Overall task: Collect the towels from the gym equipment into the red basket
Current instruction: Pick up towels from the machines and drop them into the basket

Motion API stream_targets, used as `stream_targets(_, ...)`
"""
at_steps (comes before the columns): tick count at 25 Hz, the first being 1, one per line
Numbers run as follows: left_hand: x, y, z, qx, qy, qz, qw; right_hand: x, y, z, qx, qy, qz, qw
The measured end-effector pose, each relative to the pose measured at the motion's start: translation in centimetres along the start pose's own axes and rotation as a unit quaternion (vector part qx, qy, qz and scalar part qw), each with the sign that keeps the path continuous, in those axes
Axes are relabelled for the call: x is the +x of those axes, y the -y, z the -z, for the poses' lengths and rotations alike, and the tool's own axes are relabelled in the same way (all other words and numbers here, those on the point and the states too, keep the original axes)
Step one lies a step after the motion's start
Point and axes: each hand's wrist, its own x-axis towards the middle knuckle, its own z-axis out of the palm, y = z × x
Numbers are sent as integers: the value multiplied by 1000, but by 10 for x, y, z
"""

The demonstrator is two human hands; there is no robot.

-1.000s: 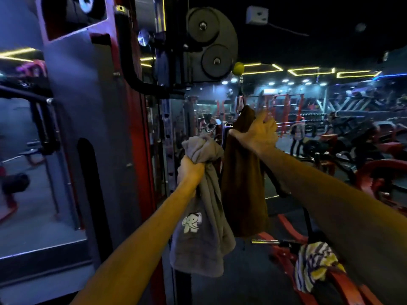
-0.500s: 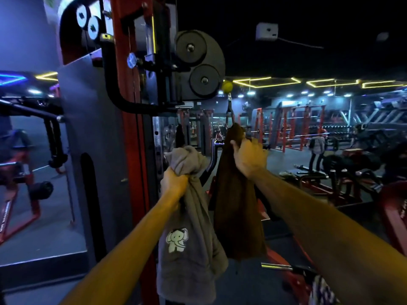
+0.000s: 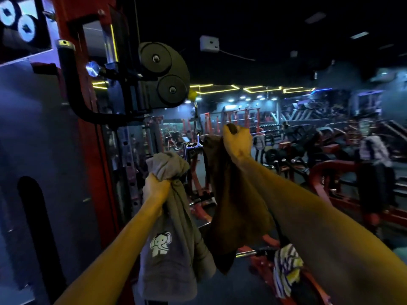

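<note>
My left hand (image 3: pixel 156 187) grips the bunched top of a grey towel (image 3: pixel 174 256) with a white elephant print; it hangs down in front of the cable machine. My right hand (image 3: pixel 237 140) grips the top of a dark brown towel (image 3: pixel 235 216), held up beside the chrome cable handle (image 3: pixel 195 146) and hanging free below my forearm. A striped white, purple and yellow towel (image 3: pixel 285 267) lies draped over a red machine part at the lower right. The red basket is not in view.
The red and grey cable machine (image 3: pixel 88 137) with black pulleys (image 3: pixel 164 73) fills the left. Red gym machines (image 3: pixel 326 172) crowd the right and the floor ahead. People stand in the background (image 3: pixel 259 143).
My right hand has pulled the brown towel away from the cable handle, slightly right and toward me. The striped towel is back in view at the lower right. My left hand keeps its grip.
</note>
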Motion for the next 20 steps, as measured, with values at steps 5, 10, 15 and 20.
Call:
stream_targets(5, -26, 8, 4, -14, 66, -8, 998, -57, 10, 30, -79, -31, -3, 996)
stream_targets(10, -64, 29, 4, -1, 120, 7, 993, -132, 18, 84, -190, -36, -30, 981)
stream_targets(15, -143, 44, 22, -28, 95, 79, 992, -230, 11, 140, -225, -41, -121, 966)
stream_targets(20, -251, 65, 66, 16, 50, 126, 991, -344, -12, 198, -226, 7, -180, 957)
